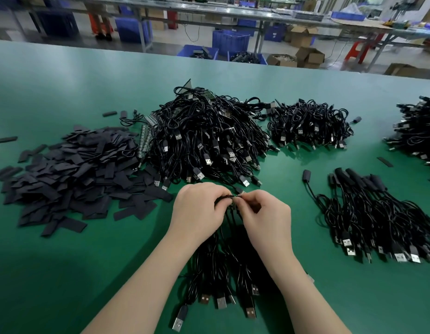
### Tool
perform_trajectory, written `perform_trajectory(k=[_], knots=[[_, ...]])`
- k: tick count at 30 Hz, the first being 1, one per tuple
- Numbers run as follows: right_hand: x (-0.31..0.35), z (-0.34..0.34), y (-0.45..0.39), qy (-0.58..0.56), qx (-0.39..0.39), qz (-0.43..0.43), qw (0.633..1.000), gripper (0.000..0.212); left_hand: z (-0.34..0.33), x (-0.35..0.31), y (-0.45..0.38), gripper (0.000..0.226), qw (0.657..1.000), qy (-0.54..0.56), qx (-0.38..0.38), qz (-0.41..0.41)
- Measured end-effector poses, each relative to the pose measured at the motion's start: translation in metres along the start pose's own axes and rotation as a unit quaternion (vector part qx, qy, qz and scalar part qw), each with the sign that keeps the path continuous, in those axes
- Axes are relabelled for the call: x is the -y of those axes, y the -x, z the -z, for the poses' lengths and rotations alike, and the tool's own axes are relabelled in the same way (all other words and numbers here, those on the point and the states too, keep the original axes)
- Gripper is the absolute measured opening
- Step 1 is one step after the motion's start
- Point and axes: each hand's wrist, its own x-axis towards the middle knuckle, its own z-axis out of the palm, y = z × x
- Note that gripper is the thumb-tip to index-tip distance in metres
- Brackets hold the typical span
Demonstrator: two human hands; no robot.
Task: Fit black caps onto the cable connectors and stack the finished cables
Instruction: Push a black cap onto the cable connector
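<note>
Hands meet near the surface's near edge: left hand (197, 210) grips a cable bundle (218, 268), right hand (264, 213) pinches a connector (235, 195) lying crosswise between them, caps (71, 174) leftward.

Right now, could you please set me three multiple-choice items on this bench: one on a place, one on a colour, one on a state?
1. Where does the heap of loose black caps lie from the person's view?
A. left of the hands
B. right of the hands
C. on the floor

2. What colour is the table?
A. grey
B. green
C. white

3. What is the left hand doing?
A. resting flat
B. gripping a bundle of cables
C. holding scissors

Answers: 1 A, the heap lies at the left; 2 B, the mat is green; 3 B, cables hang from its grip, beside the right hand.
</note>
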Motion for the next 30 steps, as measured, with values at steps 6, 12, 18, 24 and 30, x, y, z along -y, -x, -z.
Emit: perform_trajectory(k=[6, 12, 18, 24, 30], knots=[[0.002, -0.005, 0.004, 0.021, -0.022, 0.022, 0.999, 0.006, -0.003, -0.002, 0.001, 0.010, 1.000, -0.014, -0.018, 0.005], [0.002, 0.003, 0.000, 0.028, -0.053, 0.020, 0.998, 0.009, -0.004, -0.001, 0.002, 0.012, 0.999, -0.023, -0.027, 0.022], [0.025, 0.049, -0.015, -0.137, -0.276, 0.095, 0.947, 0.013, -0.004, -0.001, 0.005, 0.031, 0.999, -0.038, -0.017, 0.009], [0.074, 0.047, -0.007, -0.313, -0.118, 0.102, 0.937, 0.011, 0.008, -0.010, 0.001, 0.042, 0.962, 0.084, -0.260, -0.020], [0.064, 0.026, -0.015, -0.554, -0.038, -0.206, 0.806, 0.002, 0.007, -0.011, 0.004, 0.041, 0.950, -0.081, -0.291, -0.078]])
